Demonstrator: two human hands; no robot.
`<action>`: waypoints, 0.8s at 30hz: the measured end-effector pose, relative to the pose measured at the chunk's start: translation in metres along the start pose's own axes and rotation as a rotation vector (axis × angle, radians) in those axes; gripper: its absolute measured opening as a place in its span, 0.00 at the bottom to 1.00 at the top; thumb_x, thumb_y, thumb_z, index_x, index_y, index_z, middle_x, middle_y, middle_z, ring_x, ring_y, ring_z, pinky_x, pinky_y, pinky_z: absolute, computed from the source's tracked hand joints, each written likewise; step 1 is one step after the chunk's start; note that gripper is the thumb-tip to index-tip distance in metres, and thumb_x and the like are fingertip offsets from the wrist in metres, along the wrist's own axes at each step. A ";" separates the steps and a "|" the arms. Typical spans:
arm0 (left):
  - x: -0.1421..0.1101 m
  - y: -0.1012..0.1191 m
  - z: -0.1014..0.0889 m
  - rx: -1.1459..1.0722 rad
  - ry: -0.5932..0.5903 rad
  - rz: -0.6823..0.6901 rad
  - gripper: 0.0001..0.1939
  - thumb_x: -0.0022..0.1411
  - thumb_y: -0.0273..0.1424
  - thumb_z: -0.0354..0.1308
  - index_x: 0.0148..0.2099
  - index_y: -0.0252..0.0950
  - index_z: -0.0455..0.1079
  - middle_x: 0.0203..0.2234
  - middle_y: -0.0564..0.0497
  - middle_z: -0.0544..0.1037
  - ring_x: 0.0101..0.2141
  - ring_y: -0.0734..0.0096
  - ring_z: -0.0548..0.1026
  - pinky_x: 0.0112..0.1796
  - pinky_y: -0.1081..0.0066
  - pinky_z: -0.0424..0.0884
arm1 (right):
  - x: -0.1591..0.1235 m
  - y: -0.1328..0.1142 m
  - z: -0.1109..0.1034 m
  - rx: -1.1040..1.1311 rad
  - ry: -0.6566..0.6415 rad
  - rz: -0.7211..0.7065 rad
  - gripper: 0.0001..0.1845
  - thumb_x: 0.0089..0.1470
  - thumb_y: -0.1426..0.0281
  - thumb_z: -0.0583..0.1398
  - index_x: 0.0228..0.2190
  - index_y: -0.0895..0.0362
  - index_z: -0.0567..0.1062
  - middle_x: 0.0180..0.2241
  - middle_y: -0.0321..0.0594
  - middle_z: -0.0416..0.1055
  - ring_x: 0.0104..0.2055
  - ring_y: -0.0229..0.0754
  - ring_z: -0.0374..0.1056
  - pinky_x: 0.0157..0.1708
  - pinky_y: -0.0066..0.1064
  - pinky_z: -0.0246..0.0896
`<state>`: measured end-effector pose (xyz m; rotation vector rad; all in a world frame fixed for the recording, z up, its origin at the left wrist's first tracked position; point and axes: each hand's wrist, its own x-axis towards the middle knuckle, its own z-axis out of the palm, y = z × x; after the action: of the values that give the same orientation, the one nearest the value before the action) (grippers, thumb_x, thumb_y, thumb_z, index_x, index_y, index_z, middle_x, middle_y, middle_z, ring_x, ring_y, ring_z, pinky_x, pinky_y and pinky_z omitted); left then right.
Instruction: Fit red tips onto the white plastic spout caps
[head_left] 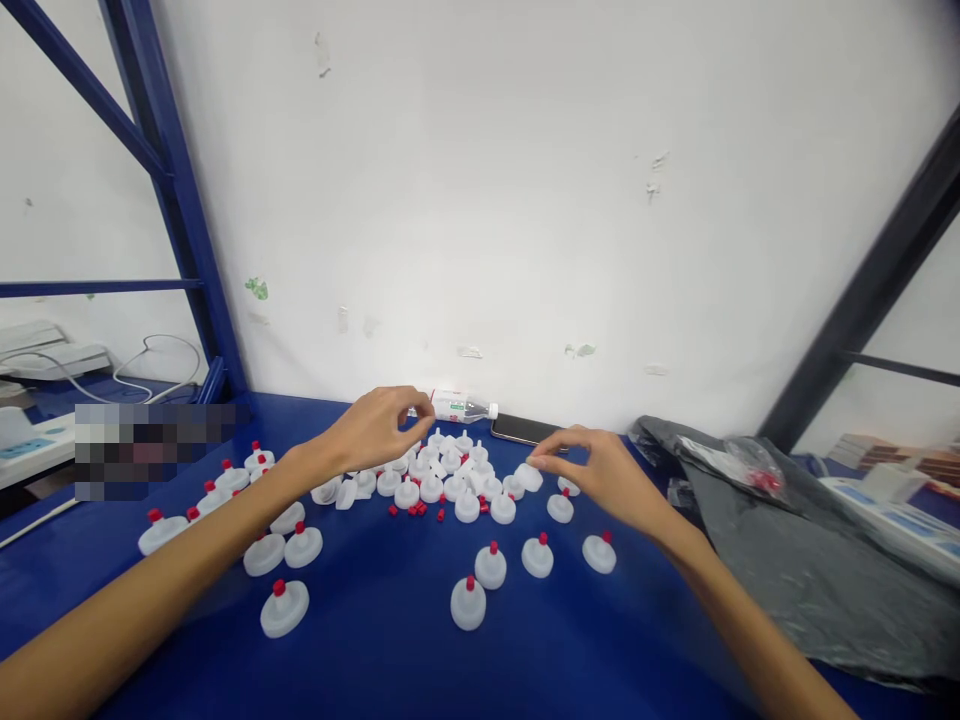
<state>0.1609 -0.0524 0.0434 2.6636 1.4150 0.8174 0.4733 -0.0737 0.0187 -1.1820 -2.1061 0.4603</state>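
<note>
My left hand hovers over the left back of a pile of white plastic funnel-shaped caps. Its thumb and index fingertip come together; whatever may be between them is too small to make out. At the right side of the pile, my right hand pinches a white round cap by its edge, tilted. Tiny red caps lie loose in front of the pile. Several white caps with red tips, such as one at front left and one at front middle, stand around on the blue table.
Behind the pile lie a clear plastic bottle and a dark phone, near the white wall. Grey plastic bags cover the right side. Power strips sit at both sides. Blue metal posts rise at left.
</note>
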 end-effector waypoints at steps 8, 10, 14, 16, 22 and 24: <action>-0.011 0.052 -0.014 -0.482 -0.398 0.024 0.24 0.61 0.46 0.64 0.57 0.47 0.76 0.35 0.51 0.83 0.27 0.71 0.75 0.25 0.74 0.67 | -0.005 -0.039 0.037 0.276 0.163 -0.142 0.06 0.55 0.60 0.69 0.30 0.47 0.84 0.32 0.36 0.80 0.36 0.45 0.73 0.39 0.37 0.65; -0.012 0.056 -0.012 -0.527 -0.444 0.027 0.21 0.61 0.45 0.63 0.55 0.47 0.78 0.27 0.53 0.80 0.23 0.73 0.72 0.24 0.74 0.66 | -0.008 -0.043 0.040 0.313 0.189 -0.136 0.04 0.54 0.61 0.69 0.30 0.46 0.84 0.31 0.36 0.80 0.35 0.45 0.73 0.37 0.37 0.66; -0.012 0.055 -0.006 -0.579 -0.425 0.020 0.16 0.61 0.43 0.64 0.50 0.44 0.80 0.27 0.52 0.81 0.22 0.74 0.72 0.24 0.73 0.66 | -0.010 -0.044 0.040 0.321 0.194 -0.133 0.04 0.53 0.61 0.70 0.29 0.46 0.85 0.31 0.36 0.80 0.35 0.46 0.73 0.37 0.37 0.66; -0.011 0.054 -0.004 -0.602 -0.423 0.014 0.16 0.60 0.41 0.65 0.48 0.43 0.80 0.29 0.52 0.81 0.23 0.74 0.74 0.25 0.73 0.68 | -0.009 -0.043 0.038 0.332 0.170 -0.126 0.04 0.54 0.61 0.70 0.30 0.46 0.85 0.32 0.36 0.81 0.36 0.46 0.74 0.38 0.37 0.67; -0.009 0.046 -0.003 -0.478 -0.274 -0.020 0.20 0.62 0.45 0.63 0.53 0.43 0.76 0.38 0.49 0.82 0.30 0.69 0.77 0.28 0.72 0.69 | -0.002 -0.029 0.021 0.232 0.123 -0.053 0.12 0.64 0.60 0.60 0.41 0.47 0.82 0.40 0.35 0.82 0.39 0.44 0.76 0.39 0.34 0.67; -0.008 0.041 -0.004 -0.452 -0.204 -0.041 0.21 0.62 0.47 0.62 0.53 0.42 0.76 0.40 0.47 0.81 0.35 0.66 0.78 0.29 0.71 0.70 | 0.000 -0.017 0.013 -0.021 0.075 -0.024 0.12 0.65 0.62 0.59 0.40 0.49 0.82 0.40 0.37 0.82 0.36 0.44 0.75 0.36 0.34 0.66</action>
<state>0.1871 -0.0839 0.0532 2.2913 1.0804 0.7309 0.4538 -0.0823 0.0187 -1.1665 -2.0632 0.3773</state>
